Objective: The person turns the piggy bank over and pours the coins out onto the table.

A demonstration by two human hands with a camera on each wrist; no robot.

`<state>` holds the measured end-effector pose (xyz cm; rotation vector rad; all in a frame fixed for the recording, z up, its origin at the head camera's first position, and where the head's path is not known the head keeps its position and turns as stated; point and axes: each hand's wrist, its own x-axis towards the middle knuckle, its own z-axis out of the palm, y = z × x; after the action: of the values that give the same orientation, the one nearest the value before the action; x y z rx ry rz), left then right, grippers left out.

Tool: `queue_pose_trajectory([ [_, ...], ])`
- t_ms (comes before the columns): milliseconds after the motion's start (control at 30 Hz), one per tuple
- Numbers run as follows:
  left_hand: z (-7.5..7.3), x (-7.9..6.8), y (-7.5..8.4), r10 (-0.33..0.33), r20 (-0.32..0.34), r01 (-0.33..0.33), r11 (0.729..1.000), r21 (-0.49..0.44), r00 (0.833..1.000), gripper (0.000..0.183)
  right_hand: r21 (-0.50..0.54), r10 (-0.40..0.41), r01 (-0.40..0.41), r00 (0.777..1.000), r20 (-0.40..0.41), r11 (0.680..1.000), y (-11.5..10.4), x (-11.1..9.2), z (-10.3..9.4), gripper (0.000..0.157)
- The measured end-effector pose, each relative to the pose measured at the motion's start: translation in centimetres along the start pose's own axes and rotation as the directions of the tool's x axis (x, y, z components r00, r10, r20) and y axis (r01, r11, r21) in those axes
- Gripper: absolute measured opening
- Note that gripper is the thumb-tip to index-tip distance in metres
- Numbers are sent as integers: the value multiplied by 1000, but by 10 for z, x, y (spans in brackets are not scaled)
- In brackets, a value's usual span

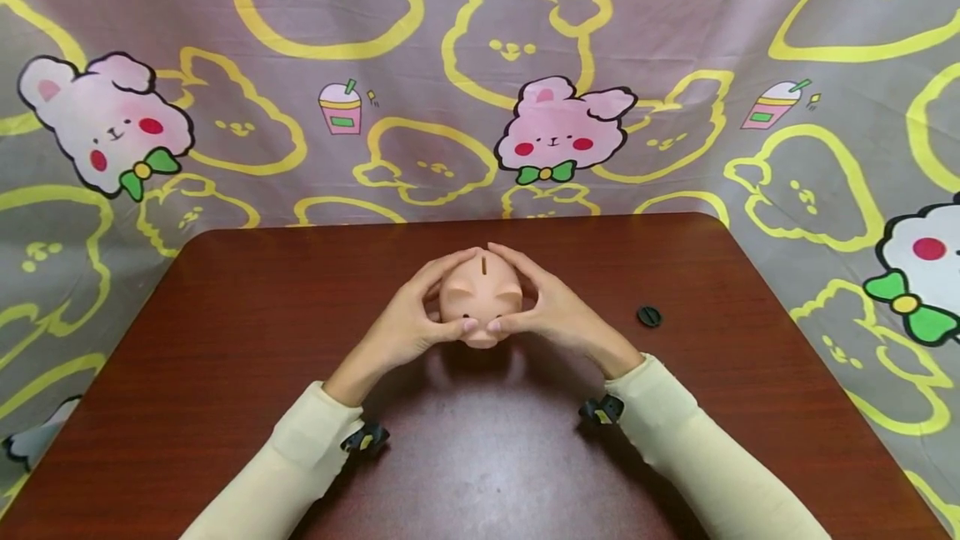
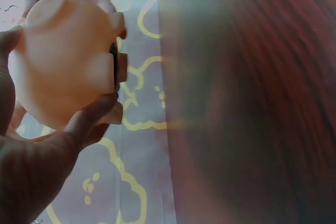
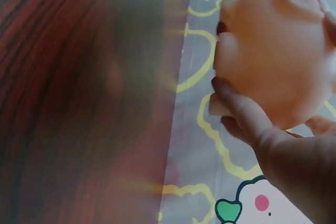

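A peach-coloured piggy bank (image 1: 481, 294) is held between both hands above the table, its snout toward me and its coin slot facing up. My left hand (image 1: 405, 315) grips its left side, thumb by the snout and fingers round the far side. My right hand (image 1: 558, 312) grips the other side in the same way. In the left wrist view, stubby legs stick out from the body of the piggy bank (image 2: 63, 66), and something dark shows at its underside. The right wrist view shows the piggy bank (image 3: 273, 51) clear of the tabletop. A round black plug (image 1: 649, 317) lies right of my right hand.
The dark reddish wooden table (image 1: 247, 340) has rounded far corners. Behind it and at both sides hangs a cartoon-printed curtain (image 1: 420, 90). Small dark devices sit on the inner side of both sleeves (image 1: 315, 432).
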<state>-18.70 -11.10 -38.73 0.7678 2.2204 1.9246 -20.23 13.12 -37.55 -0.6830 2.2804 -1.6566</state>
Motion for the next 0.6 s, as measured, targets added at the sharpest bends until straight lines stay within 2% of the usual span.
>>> queue_pose_trajectory([
  [167, 0, 1, -5, 65, 24, -65, 998, 14, 998, 96, -16, -39, 39, 999, 25, 999, 0, 1, -1, 103],
  [300, -3, 3, -6, 149, 46, -154, 978, 138, 988, 99, -128, -156, 156, 988, 4, 980, 2, -2, -1, 106],
  [400, -4, 1, -5, 216, 64, -225, 940, 257, 974, 99, -236, -284, 277, 959, 6, 931, 5, -4, 0, 107],
  [500, -4, -2, -4, 288, 86, -300, 888, 348, 954, 97, -316, -413, 397, 911, 20, 862, 5, -7, 1, 106],
  [533, -4, -3, -3, 315, 98, -328, 868, 374, 944, 97, -347, -451, 431, 892, 27, 833, 5, -8, 2, 105],
  [600, -4, -4, -2, 380, 118, -391, 809, 439, 917, 97, -406, -523, 492, 852, 40, 771, 4, -10, 2, 103],
])
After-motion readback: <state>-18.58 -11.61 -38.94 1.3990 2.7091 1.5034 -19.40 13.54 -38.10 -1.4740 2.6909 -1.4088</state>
